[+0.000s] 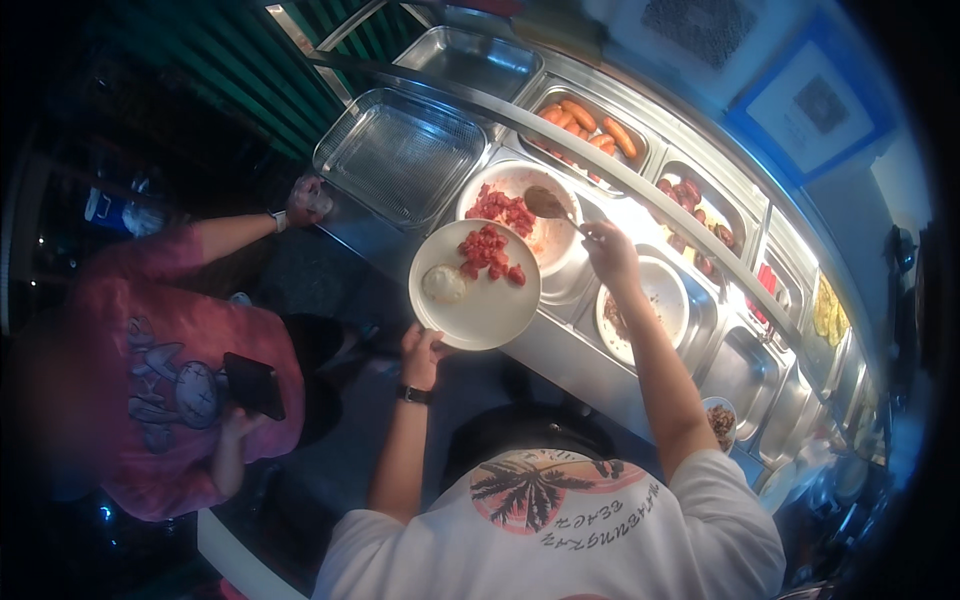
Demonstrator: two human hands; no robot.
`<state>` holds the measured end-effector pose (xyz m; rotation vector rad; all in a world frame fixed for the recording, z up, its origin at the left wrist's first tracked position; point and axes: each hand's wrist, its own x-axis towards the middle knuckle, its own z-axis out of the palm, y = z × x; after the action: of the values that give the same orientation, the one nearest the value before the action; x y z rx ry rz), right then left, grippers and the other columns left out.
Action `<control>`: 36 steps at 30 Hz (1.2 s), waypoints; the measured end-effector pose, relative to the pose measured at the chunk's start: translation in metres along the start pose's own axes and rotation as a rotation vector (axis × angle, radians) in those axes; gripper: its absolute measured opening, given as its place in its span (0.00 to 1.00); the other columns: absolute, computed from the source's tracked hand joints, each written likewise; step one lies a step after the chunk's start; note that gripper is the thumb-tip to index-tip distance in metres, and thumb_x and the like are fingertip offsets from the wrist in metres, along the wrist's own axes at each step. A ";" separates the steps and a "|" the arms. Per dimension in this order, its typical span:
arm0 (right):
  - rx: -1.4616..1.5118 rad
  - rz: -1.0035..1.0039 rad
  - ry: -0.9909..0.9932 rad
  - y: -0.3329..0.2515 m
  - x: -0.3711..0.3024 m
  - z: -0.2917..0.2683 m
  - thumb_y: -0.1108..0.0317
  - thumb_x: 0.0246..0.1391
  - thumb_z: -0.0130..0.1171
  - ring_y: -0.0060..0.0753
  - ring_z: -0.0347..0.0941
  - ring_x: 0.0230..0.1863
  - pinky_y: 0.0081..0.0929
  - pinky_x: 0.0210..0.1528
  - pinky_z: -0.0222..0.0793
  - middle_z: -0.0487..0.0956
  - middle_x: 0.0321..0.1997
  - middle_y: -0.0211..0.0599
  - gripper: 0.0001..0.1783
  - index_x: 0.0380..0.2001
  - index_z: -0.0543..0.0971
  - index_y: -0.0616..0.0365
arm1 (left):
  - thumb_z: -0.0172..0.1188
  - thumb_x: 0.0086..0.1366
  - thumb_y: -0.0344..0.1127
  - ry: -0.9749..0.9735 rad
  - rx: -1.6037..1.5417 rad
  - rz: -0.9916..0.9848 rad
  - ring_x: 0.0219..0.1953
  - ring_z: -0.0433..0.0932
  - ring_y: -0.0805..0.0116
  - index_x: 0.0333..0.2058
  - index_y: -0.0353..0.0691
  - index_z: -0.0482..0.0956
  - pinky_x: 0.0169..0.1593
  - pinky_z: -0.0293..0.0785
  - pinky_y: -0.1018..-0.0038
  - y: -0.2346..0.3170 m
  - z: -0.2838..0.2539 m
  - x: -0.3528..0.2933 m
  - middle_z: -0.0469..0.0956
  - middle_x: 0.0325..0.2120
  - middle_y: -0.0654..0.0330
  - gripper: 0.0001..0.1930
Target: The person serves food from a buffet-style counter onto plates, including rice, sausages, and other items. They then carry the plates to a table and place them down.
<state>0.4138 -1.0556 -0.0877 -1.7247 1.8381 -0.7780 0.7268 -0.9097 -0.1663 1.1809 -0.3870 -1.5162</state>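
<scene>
My left hand (pixel 424 352) grips the near rim of a white plate (pixel 490 315). On the plate lie a round white egg-like piece (pixel 444 284) and a heap of chopped red food (pixel 487 250). The handle of a metal serving spoon (pixel 546 202) is in my closed right hand (pixel 612 252). Its bowl hangs over a large white bowl (pixel 562 248) that holds more of the red food (pixel 500 211). The plate overlaps the near left side of this bowl in view. Finger details of my right hand are partly blurred.
A metal rail (pixel 590 160) crosses above the counter. Behind it stand pans of sausages (pixel 575 120) and other food. An empty-looking perforated tray (pixel 400 150) is at the left, another white bowl (pixel 680 290) at the right. A person in pink (pixel 210 350) holds a dark device (pixel 254 386).
</scene>
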 end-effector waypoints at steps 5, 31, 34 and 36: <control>-0.351 0.095 -0.136 0.040 0.045 0.046 0.71 0.43 0.52 0.47 0.74 0.41 0.38 0.43 0.69 0.77 0.37 0.46 0.12 0.33 0.79 0.60 | 0.48 0.54 0.22 0.074 0.035 -0.012 0.35 0.80 0.66 0.46 0.33 0.69 0.34 0.83 0.69 0.006 -0.034 -0.029 0.76 0.37 0.55 0.18; 0.198 0.108 -0.111 -0.026 -0.043 -0.003 0.69 0.46 0.58 0.40 0.72 0.35 0.32 0.42 0.66 0.77 0.34 0.41 0.13 0.38 0.80 0.57 | 0.50 0.54 0.24 -0.043 -0.043 -0.014 0.38 0.79 0.63 0.41 0.34 0.69 0.38 0.82 0.67 0.015 0.028 0.011 0.75 0.37 0.55 0.14; 0.217 0.179 -0.052 -0.019 -0.044 -0.005 0.68 0.47 0.58 0.38 0.72 0.35 0.30 0.41 0.66 0.77 0.35 0.40 0.13 0.38 0.79 0.58 | 0.50 0.54 0.24 -0.065 -0.034 -0.005 0.38 0.79 0.63 0.41 0.35 0.69 0.38 0.82 0.66 0.008 0.034 0.014 0.75 0.36 0.55 0.14; 0.292 0.218 -0.050 -0.014 -0.044 -0.007 0.69 0.46 0.58 0.37 0.72 0.35 0.30 0.41 0.66 0.77 0.35 0.40 0.14 0.39 0.79 0.59 | 0.48 0.56 0.23 -0.077 -0.049 0.008 0.37 0.79 0.61 0.42 0.34 0.70 0.39 0.82 0.65 0.001 0.031 0.018 0.76 0.37 0.54 0.14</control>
<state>0.4223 -1.0121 -0.0736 -1.3260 1.7434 -0.8561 0.7040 -0.9368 -0.1598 1.0838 -0.4028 -1.5593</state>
